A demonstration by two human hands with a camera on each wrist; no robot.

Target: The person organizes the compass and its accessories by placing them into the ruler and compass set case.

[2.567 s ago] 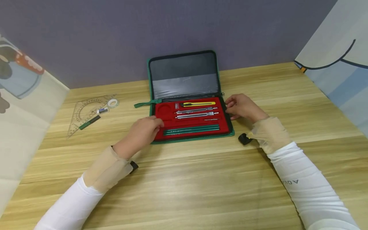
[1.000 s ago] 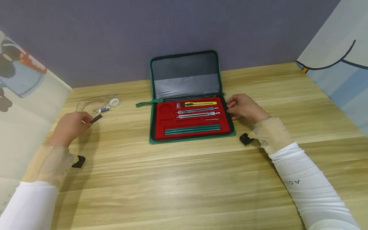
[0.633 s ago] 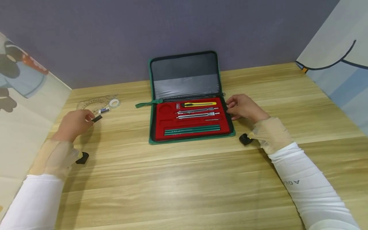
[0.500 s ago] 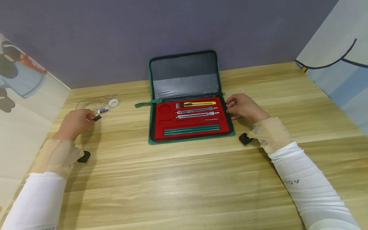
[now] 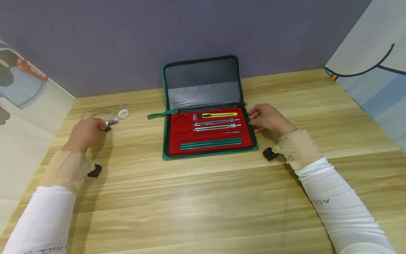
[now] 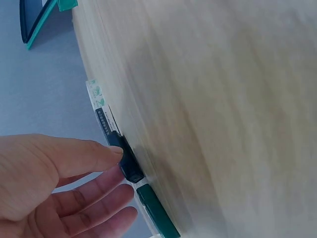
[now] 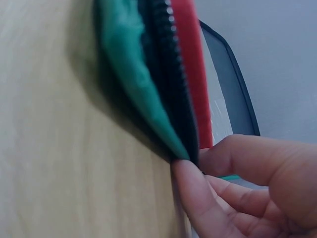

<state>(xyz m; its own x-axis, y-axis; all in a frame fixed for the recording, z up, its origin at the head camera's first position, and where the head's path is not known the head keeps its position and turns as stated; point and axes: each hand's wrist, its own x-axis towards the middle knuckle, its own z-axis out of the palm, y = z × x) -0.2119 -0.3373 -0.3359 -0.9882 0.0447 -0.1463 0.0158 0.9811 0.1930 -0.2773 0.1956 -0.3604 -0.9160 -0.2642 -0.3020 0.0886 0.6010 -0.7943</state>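
Note:
My left hand [image 5: 85,134] is at the left of the table, thumb and fingertips pinching the black end [image 6: 128,157] of a short black-and-green stick. Its green part [image 6: 158,212] shows in the left wrist view and is hidden by the hand in the head view. A small eraser [image 5: 112,122] in a blue-and-white sleeve lies just beyond those fingers. With thumb and forefinger, my right hand [image 5: 268,118] pinches the right edge of an unzipped green drawing-set case [image 7: 133,69]. The case's red tray [image 5: 182,135] faces up, and its lid [image 5: 203,76] leans upright against the wall.
Behind the left hand lie a clear protractor set square [image 5: 101,112] and a white tape roll [image 5: 123,114]. The tray holds a yellow cutter [image 5: 219,115], compasses [image 5: 217,127] and green pencils [image 5: 210,144], with a round recess at left. A green strap [image 5: 157,115] sticks out leftward.
My left hand has left the case's near left corner and gone to the black-and-green stick, then edged slightly away from me, covering more of it. The right hand stays at the case's edge.

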